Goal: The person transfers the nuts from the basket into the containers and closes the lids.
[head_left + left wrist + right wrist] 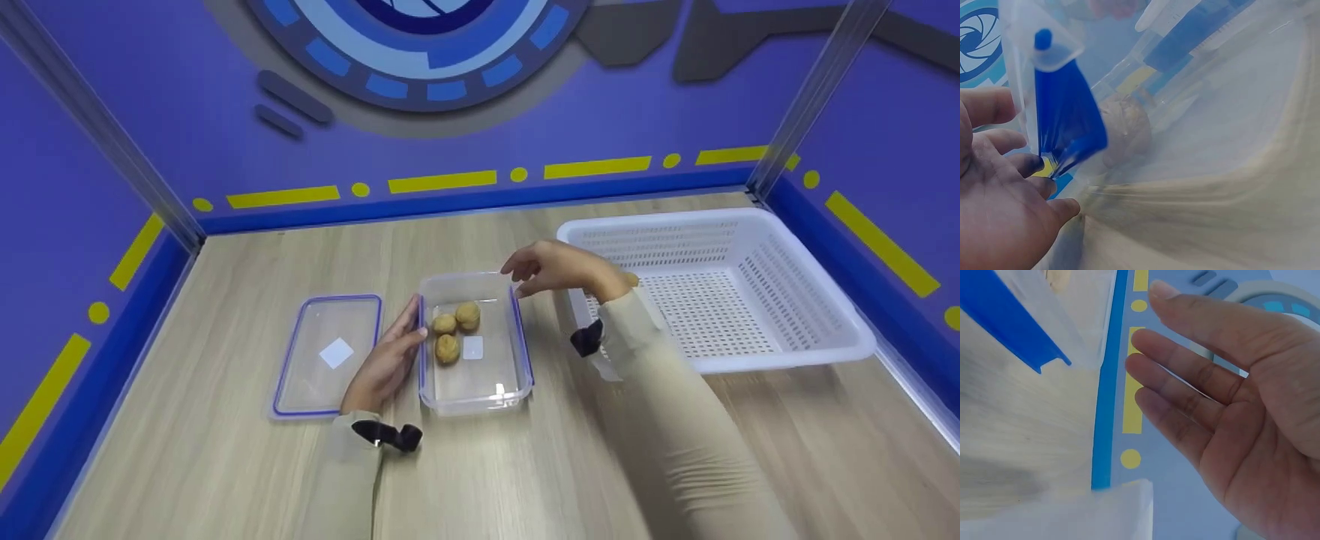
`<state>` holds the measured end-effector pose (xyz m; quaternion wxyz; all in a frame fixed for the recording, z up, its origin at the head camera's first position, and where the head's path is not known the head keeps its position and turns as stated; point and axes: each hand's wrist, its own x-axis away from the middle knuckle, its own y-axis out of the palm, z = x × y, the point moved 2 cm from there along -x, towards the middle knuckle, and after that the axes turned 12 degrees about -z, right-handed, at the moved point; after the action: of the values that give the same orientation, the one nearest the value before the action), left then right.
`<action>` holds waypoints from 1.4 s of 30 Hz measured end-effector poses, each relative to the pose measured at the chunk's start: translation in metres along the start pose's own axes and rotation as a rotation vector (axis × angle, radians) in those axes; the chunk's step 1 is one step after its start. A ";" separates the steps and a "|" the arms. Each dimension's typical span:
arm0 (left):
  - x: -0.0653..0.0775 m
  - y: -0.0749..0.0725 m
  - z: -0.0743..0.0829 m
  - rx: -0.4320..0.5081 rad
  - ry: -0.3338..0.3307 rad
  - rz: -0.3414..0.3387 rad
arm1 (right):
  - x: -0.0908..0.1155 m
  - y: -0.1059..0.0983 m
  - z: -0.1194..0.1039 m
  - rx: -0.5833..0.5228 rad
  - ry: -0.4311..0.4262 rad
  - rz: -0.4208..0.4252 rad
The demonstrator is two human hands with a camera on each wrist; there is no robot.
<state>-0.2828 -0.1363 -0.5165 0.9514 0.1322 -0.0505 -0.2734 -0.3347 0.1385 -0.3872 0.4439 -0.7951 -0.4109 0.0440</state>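
Three walnuts lie in the left half of a clear plastic food container with blue side latches. My left hand rests along the container's left wall, its thumb at the rim. Up close in the left wrist view, the fingers of that hand lie beside a hanging blue latch. Just off the container's far right corner, my right hand hovers with relaxed fingers. In the right wrist view nothing is in the right hand, and its palm shows.
A white perforated basket stands at the right, partly behind my right forearm. One brown round thing, mostly hidden by the wrist, shows in it. The clear lid with a blue seal lies left of the container. Blue panels wall the table.
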 end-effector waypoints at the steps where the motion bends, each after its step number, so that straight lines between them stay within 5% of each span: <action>1: 0.000 0.000 0.000 -0.001 0.001 -0.001 | 0.002 -0.001 0.001 -0.007 0.006 0.007; 11: 0.001 0.001 0.001 -0.002 0.002 0.000 | 0.023 -0.013 0.015 -0.078 0.044 0.071; 42: 0.000 0.000 -0.001 0.015 -0.006 0.016 | 0.075 -0.027 0.088 -0.028 0.116 0.233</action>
<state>-0.2833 -0.1363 -0.5173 0.9524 0.1379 -0.0565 -0.2660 -0.3399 0.2568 -0.3985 0.4477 -0.8448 -0.2898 0.0434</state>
